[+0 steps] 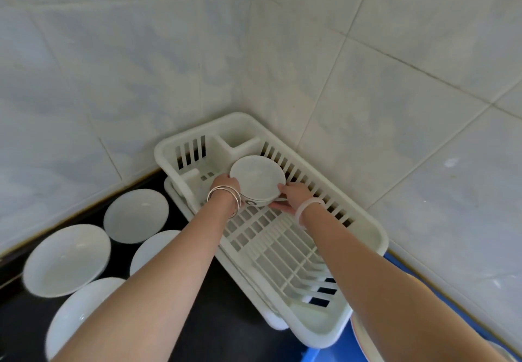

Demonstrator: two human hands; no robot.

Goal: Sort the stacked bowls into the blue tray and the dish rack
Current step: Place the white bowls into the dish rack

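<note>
A white bowl [257,178] with a dark pattern on its outer side is held over the far end of the cream plastic dish rack [367,229]. My left hand [223,185] grips its left side and my right hand [291,196] holds its right rim and underside. Whether the bowl rests on the rack floor is unclear. The blue tray [401,265] shows only as a strip at the right, behind my right arm, with part of a bowl [363,339] in it.
Several white plates lie on the dark counter at the left, such as one plate [135,214] near the rack and a larger plate [66,260]. Tiled walls meet in a corner right behind the rack. The rack has a cutlery compartment [237,133] at its far end.
</note>
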